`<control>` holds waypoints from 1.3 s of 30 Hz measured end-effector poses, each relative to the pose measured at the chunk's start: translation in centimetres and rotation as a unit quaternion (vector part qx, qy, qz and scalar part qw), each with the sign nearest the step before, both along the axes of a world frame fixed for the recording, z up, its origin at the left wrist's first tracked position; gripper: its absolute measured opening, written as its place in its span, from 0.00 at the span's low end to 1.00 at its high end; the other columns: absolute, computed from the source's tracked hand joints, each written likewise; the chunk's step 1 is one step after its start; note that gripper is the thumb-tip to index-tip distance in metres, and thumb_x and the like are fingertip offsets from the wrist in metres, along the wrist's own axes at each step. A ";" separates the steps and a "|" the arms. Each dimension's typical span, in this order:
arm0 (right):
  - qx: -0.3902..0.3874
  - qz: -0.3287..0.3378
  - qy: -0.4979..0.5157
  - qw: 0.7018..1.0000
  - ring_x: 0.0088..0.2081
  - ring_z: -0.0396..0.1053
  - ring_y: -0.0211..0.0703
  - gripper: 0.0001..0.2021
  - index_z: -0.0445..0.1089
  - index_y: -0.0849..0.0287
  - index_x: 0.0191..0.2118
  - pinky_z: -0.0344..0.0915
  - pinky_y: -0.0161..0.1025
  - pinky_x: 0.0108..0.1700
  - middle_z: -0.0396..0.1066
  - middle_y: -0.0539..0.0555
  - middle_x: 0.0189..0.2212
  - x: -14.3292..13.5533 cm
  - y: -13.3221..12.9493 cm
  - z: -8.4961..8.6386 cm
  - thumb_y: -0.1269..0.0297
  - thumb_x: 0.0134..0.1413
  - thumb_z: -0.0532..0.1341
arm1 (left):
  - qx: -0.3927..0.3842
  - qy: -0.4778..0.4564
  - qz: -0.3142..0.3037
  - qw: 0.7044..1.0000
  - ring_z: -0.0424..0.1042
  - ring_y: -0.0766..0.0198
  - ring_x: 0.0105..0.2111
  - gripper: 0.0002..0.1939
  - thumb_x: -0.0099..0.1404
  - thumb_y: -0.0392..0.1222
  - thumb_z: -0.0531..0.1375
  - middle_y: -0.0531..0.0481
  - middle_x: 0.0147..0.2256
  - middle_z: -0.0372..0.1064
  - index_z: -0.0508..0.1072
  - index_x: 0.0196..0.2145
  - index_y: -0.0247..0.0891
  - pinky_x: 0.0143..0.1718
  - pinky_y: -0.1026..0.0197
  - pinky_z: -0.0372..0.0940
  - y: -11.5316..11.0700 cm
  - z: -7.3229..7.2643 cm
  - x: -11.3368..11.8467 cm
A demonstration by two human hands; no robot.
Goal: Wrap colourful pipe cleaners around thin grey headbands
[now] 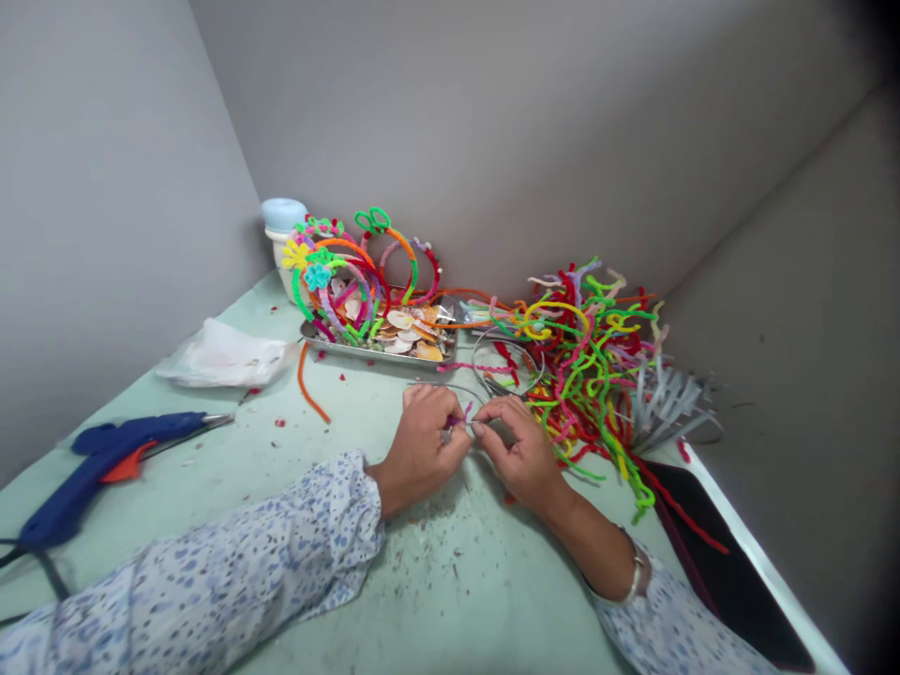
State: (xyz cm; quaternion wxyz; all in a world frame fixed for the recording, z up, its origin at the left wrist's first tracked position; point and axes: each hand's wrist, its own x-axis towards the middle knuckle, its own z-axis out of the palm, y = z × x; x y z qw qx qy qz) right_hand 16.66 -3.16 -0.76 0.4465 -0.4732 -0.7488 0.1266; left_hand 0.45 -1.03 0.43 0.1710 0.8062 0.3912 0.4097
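1. Left hand: fingers curled, thumb pressed to forefinger, pinching a short purple fuzzy strand, whose tip stands out between the two hands.
2. Right hand: thumb and forefinger tips brought near each other, just beside the strand. Whether they grip it cannot be told; the detail is too small.
3. A thin grey curved band shows just beyond the left fingers; its link to the strand is hidden.
4. Just beyond the right hand lies a thin grey hoop.
5. To the right of that hand, near it, is a heaped tangle of multicoloured fuzzy stems; on its far side is a bundle of flat grey strips.
6. Beyond the left hand, well apart, a shallow metal tray holds pale and orange flat pieces. Headbands wrapped in bright fuzzy stems stand over it.
7. Left of the left hand: a loose orange fuzzy stem, then a white translucent plastic bag.
8. Further left, a blue glue gun with an orange trigger rests with its nozzle towards the left hand.
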 end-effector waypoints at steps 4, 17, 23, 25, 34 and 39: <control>-0.001 -0.001 0.002 1.000 0.38 0.64 0.45 0.02 0.66 0.56 0.34 0.60 0.44 0.42 0.68 0.52 0.31 0.0 0.0 0.1 0.67 0.57 0.57 | 0.006 0.001 0.001 1.000 0.59 0.62 0.31 0.05 0.56 0.33 0.52 0.53 0.26 0.59 0.59 0.25 0.39 0.41 0.54 0.56 0.0 0.0 0.0; 0.010 -0.056 0.024 0.998 0.39 0.63 0.45 0.02 0.65 0.55 0.35 0.60 0.44 0.44 0.67 0.51 0.33 0.1 0.2 -0.3 0.66 0.58 0.56 | -0.008 -0.044 -0.032 0.998 0.63 0.59 0.41 0.06 0.65 0.34 0.50 0.48 0.36 0.65 0.65 0.37 0.38 0.45 0.55 0.58 0.2 0.2 -0.5; 0.032 -0.071 0.019 0.997 0.40 0.64 0.45 0.02 0.65 0.55 0.37 0.61 0.45 0.45 0.67 0.52 0.34 0.1 0.2 0.0 0.67 0.58 0.57 | 0.003 0.018 -0.011 1.000 0.62 0.58 0.41 0.06 0.67 0.37 0.50 0.48 0.37 0.66 0.66 0.37 0.38 0.46 0.53 0.56 0.3 0.0 -0.3; 0.060 -0.072 0.015 0.996 0.41 0.65 0.45 0.04 0.65 0.55 0.39 0.61 0.45 0.46 0.67 0.53 0.35 0.1 0.1 0.2 0.68 0.57 0.57 | 0.005 0.023 -0.013 1.000 0.63 0.59 0.40 0.07 0.67 0.38 0.49 0.48 0.37 0.66 0.66 0.37 0.38 0.47 0.53 0.56 0.3 -0.1 -0.3; 0.118 -0.041 -0.027 0.992 0.42 0.66 0.46 0.09 0.69 0.51 0.40 0.63 0.48 0.45 0.68 0.53 0.38 0.2 0.0 0.1 0.72 0.54 0.60 | 0.004 0.031 -0.024 0.999 0.63 0.59 0.38 0.08 0.68 0.38 0.49 0.49 0.34 0.66 0.67 0.35 0.39 0.45 0.53 0.56 0.2 -0.1 -0.2; 0.124 -0.047 -0.039 0.990 0.41 0.66 0.46 0.09 0.70 0.51 0.40 0.64 0.47 0.44 0.69 0.53 0.37 0.3 0.0 0.0 0.71 0.54 0.61 | 0.002 0.029 -0.024 0.999 0.63 0.60 0.38 0.08 0.68 0.38 0.49 0.49 0.34 0.66 0.67 0.35 0.38 0.45 0.54 0.56 0.1 -0.2 -0.1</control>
